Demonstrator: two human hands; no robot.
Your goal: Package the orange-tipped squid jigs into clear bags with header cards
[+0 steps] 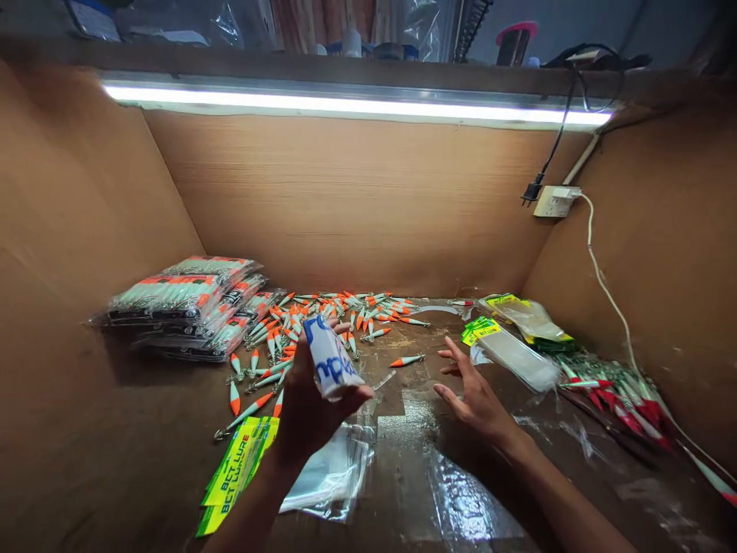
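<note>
My left hand (305,411) is wrapped around a white roll with blue lettering (334,365), held tilted above the table. My right hand (475,395) hovers to the right, fingers apart and holding nothing. Between the hands, farther back, lies a single white and orange fishing lure (407,360). Behind the roll spreads a loose heap of similar lures (328,305) with metal hooks. Yellow-green header cards (239,472) printed "BCT LURE" lie by my left forearm. Clear plastic bags (337,476) sit under and beside that arm.
At the left stands a stack of packed lures (184,299). At the right are clear sleeves with yellow headers (518,353) and a pile of red and white lures (627,403). A white cord (602,276) runs down from the wall socket (553,201). Wooden panels enclose the table.
</note>
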